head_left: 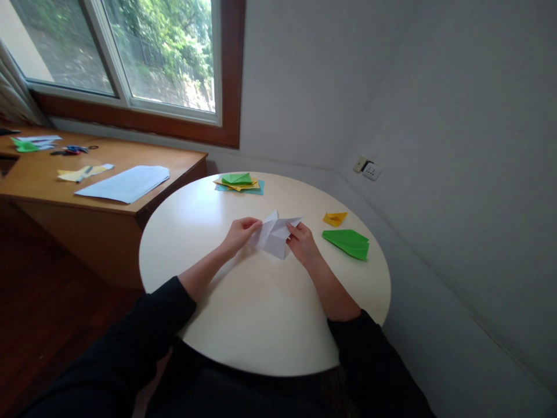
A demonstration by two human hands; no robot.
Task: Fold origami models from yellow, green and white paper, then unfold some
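A sheet of white folded paper [273, 237] is held between my two hands, just above the middle of the round white table [261, 313]. My left hand [240, 233] pinches its left edge between thumb and fingers. On the other side, my right hand [301, 241] grips the right part, where a pointed flap sticks out. Creases and raised folds show across the paper. To the right of my right hand lie a green folded paper plane [347, 244] and a small yellow folded paper piece [335, 219].
At the table's far edge lies a stack of green, yellow and blue folded papers [238, 182]. A wooden desk [183, 168] at the left bears white paper sheets [124, 183], a yellow paper [82, 173] and scissors [75, 150]. A wall socket [372, 170] is on the right.
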